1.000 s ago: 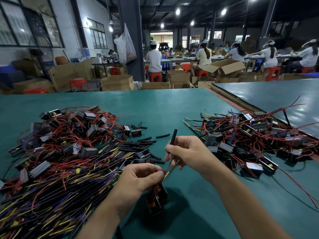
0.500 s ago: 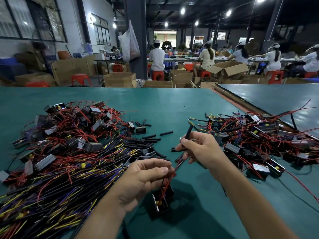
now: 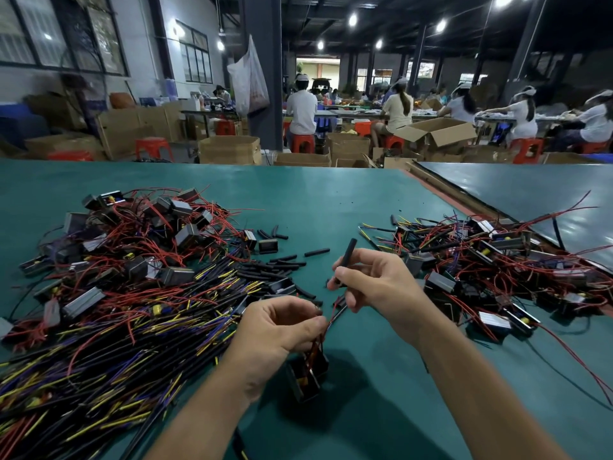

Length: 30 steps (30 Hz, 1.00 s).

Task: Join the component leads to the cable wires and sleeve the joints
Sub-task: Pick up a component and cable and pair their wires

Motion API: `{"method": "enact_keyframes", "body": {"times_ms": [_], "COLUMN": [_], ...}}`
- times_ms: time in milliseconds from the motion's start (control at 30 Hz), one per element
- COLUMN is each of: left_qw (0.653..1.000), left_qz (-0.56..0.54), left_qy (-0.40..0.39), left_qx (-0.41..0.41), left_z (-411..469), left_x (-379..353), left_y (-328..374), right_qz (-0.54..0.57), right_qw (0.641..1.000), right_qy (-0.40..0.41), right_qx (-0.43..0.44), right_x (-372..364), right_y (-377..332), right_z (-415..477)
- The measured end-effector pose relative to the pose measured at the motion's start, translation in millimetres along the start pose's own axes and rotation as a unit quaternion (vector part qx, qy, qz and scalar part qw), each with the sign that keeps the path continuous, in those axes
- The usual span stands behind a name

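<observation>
**Sleeve tube poised up-right of the joint, both hands gripping.**

The left hand point(image 3: 282, 330) pinches the red leads point(image 3: 319, 346) just above the black component point(image 3: 306, 376), which hangs under its fingers close over the green table point(image 3: 331, 200). Up and to the right of the component, the right hand point(image 3: 374, 287) grips a black sleeve tube point(image 3: 345, 258) between thumb and fingers. It seems also to hold the black cable wire point(image 3: 339, 313), which runs down-left to the lead tips. The tube's long axis slants up and away from the component, roughly in line with the cable. Its lower end is hidden in the fingers, so I cannot tell whether it is already threaded on. The joint lies between the hands, nearer the left fingertips, so the sleeve probably has to slide down-left along the cable.
</observation>
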<state>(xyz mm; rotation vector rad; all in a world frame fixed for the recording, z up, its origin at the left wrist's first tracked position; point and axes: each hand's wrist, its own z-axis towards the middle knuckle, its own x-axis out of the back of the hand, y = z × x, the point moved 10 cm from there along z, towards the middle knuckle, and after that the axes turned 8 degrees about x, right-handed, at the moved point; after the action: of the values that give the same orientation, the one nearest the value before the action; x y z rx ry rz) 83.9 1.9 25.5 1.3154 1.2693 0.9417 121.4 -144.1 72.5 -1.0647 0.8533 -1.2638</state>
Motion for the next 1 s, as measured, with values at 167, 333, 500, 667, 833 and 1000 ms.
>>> {"method": "enact_keyframes", "body": {"times_ms": [167, 333, 500, 667, 833, 1000], "left_qw": [1.000, 0.999, 0.999, 1.000, 1.000, 1.000], "left_qz": [0.024, 0.026, 0.020, 0.012, 0.016, 0.013], "left_qy": [0.008, 0.010, 0.011, 0.003, -0.007, 0.002], "left_qx": [-0.006, -0.015, -0.023, -0.027, -0.021, -0.022], "left_z": [-1.1, -0.8, -0.3, -1.1, -2.9, -2.7], "left_x": [0.2, 0.9, -0.3, -2.4, -5.5, -2.6], "left_y": [1.7, 3.1, 4.1, 4.4, 5.8, 6.3], "right_qz": [-0.220, -0.294, -0.373, -0.568, -0.623, -0.421], "right_qw": [0.971, 0.953, 0.924, 0.821, 0.780, 0.904], "right_qy": [0.091, 0.071, 0.089, -0.004, -0.038, 0.068], "right_qx": [0.034, 0.002, 0.016, -0.052, -0.042, -0.029], "right_x": [43.1, 34.2, 27.7, 13.8, 2.6, 23.7], "right_y": [8.9, 48.1, 52.3, 73.4, 76.1, 50.7], "right_z": [8.3, 11.0, 22.6, 54.1, 63.5, 42.1]}}
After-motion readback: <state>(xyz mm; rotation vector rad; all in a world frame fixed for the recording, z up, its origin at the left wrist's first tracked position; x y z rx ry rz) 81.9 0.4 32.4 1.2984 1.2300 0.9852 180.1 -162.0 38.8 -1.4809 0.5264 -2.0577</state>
